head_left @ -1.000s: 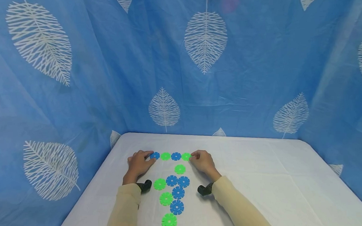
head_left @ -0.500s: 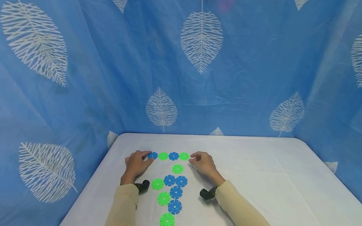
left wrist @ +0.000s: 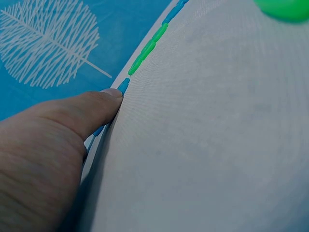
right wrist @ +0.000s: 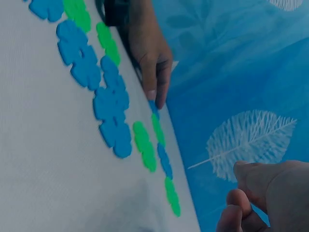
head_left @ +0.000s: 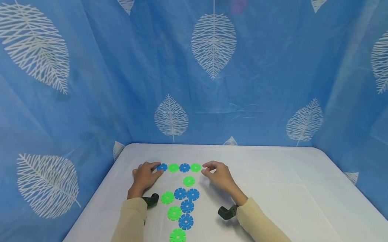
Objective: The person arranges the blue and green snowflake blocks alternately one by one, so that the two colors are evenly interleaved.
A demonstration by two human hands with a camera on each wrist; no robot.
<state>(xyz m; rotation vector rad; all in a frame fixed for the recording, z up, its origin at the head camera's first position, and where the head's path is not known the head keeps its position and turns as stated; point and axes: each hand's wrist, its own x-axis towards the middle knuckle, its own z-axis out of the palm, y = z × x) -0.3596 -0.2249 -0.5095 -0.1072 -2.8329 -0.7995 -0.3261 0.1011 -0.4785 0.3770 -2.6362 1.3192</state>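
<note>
A row of notched plastic flower discs lies flat near the far side of the white table. From left to right they are a blue disc point(head_left: 163, 167), a green disc point(head_left: 173, 167), a second blue disc point(head_left: 184, 168) and a second green disc point(head_left: 195, 168). My left hand point(head_left: 145, 177) pinches the leftmost blue disc between thumb and index finger. Just right of the row's last green disc is my right hand point(head_left: 221, 175), fingers loosely bent, holding nothing. In the right wrist view, its fingers show apart from the discs.
Below the row lies a single green disc point(head_left: 189, 181). Closer in, several blue discs point(head_left: 187, 206) and green discs point(head_left: 174, 213) form a loose, partly overlapping group between the forearms. A blue leaf-printed curtain point(head_left: 262, 94) surrounds the table point(head_left: 285, 189).
My right hand has let go of the green disc at the row's right end and drawn slightly away to the right. My left hand stays at the leftmost blue disc.
</note>
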